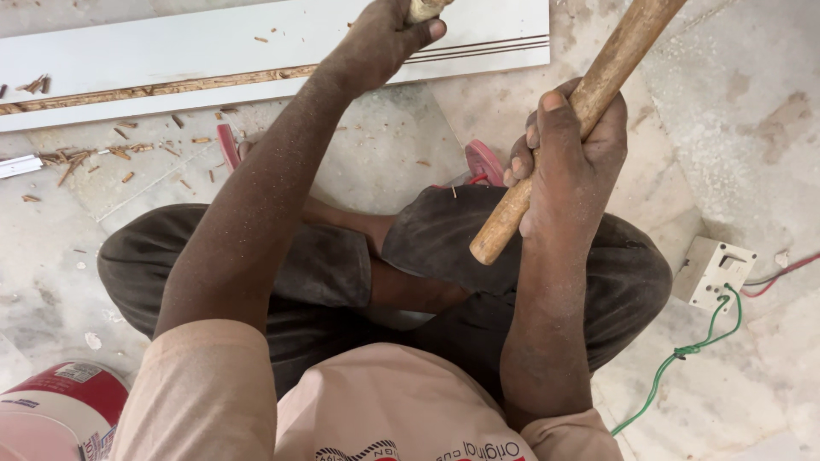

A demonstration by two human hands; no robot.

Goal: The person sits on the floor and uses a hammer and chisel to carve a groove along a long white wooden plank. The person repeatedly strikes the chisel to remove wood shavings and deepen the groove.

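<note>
The right hand (pixel 571 162) is gripping firmly a wooden handle (pixel 571 126) that is slanting up out of view. The left hand (pixel 386 38) is clenching a small wooden tool end (pixel 424 8) over the white board (pixel 256 47), where chips (pixel 94 155) are lying near.

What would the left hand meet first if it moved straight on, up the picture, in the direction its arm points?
Probably the white board lying on the floor. The left hand, closed round a wooden tool handle, is already over the board's near edge; its height above the board is unclear.
</note>
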